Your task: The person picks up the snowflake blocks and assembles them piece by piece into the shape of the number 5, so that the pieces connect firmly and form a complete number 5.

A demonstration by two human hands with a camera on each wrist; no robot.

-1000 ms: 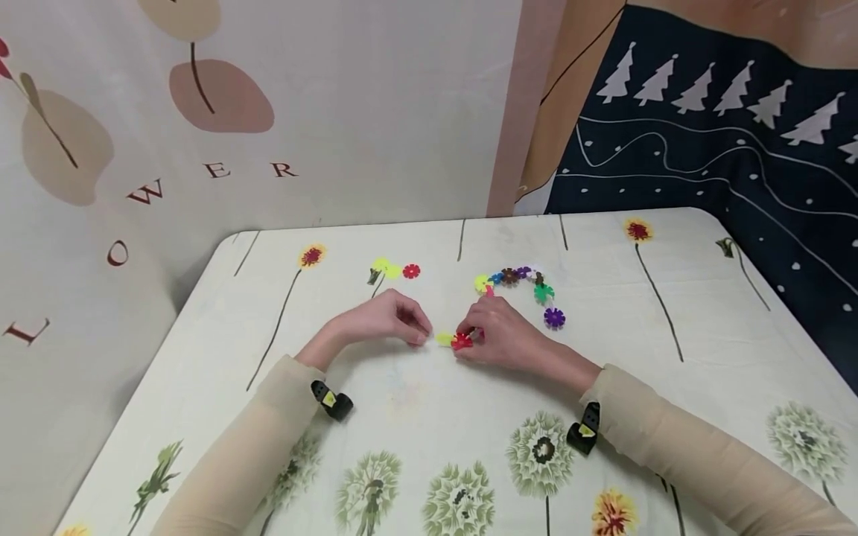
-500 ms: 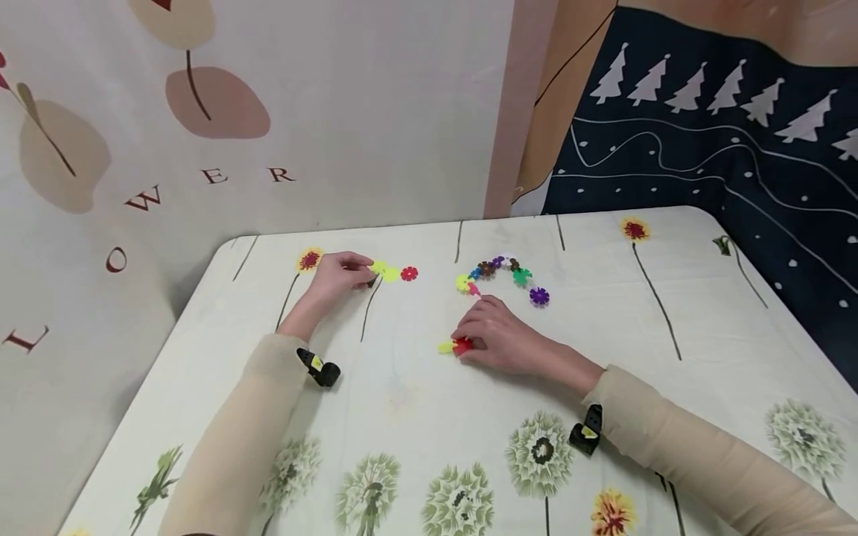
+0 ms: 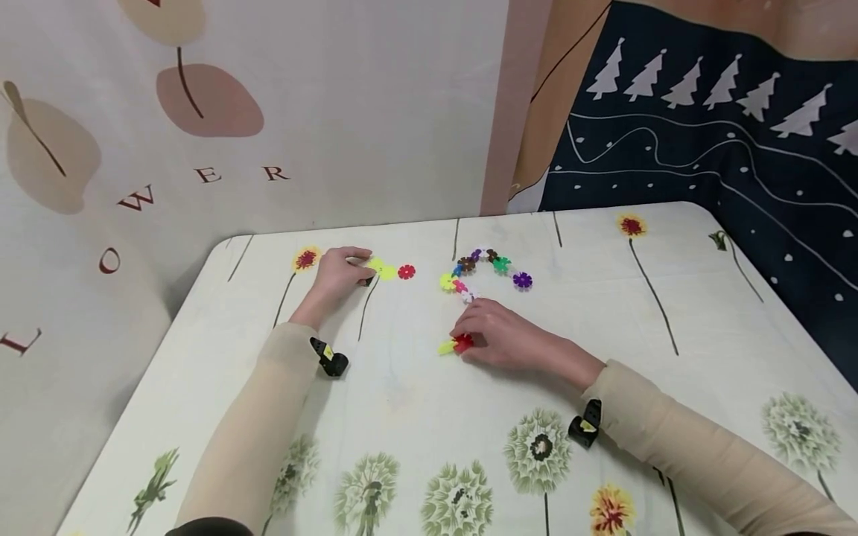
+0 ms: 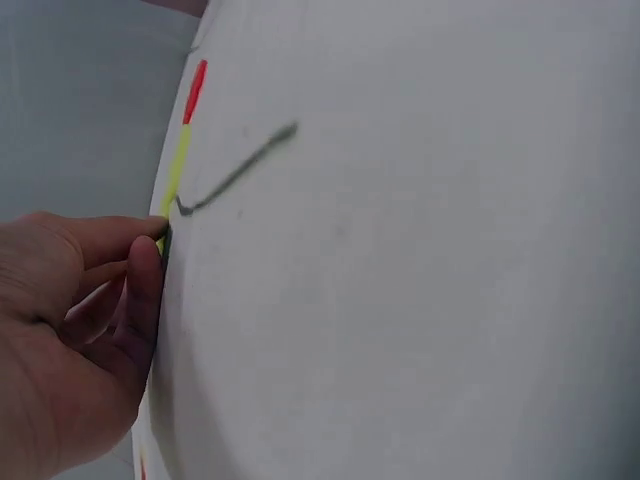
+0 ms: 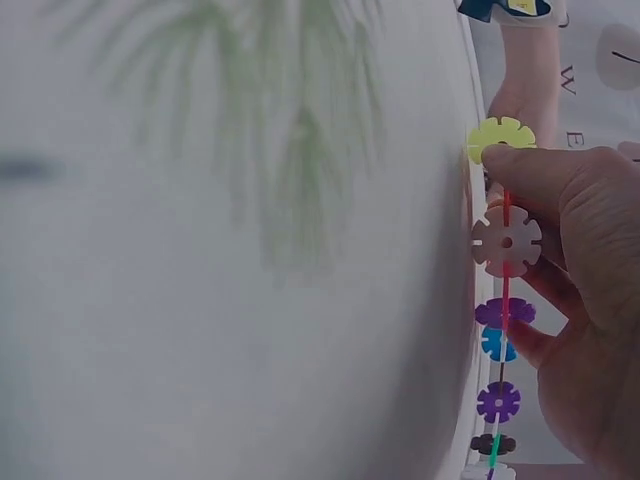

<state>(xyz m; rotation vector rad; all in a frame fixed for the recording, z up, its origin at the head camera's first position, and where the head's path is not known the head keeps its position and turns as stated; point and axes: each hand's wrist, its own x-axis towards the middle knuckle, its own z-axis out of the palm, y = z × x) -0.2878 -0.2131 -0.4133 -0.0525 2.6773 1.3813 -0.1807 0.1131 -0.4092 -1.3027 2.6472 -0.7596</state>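
My left hand (image 3: 338,277) pinches the edge of a yellow notched plastic disc (image 4: 179,165) between thumb and index finger, low at the tabletop. A second yellow disc (image 3: 388,272) overlaps it, with a loose red disc (image 3: 406,272) just to the right. My right hand (image 3: 503,335) holds one end of a chain of interlocked flower-shaped discs. At that end are a yellow disc (image 5: 505,138), under the thumb tip, and a red disc (image 3: 462,342). From the hand the chain curves away and round to a purple disc (image 3: 523,280); the palm side hides part of it.
The table (image 3: 402,417) wears a white cloth printed with dandelions and flowers. Behind it hangs a pale curtain (image 3: 375,112), and a dark tree-patterned cloth (image 3: 670,141) borders the right. Black wrist cameras (image 3: 330,359) sit on both sleeves.
My left hand has moved from beside the chain's end to the yellow discs at the back left and pinches one. The chain's far part has shifted left while my right hand keeps its hold.
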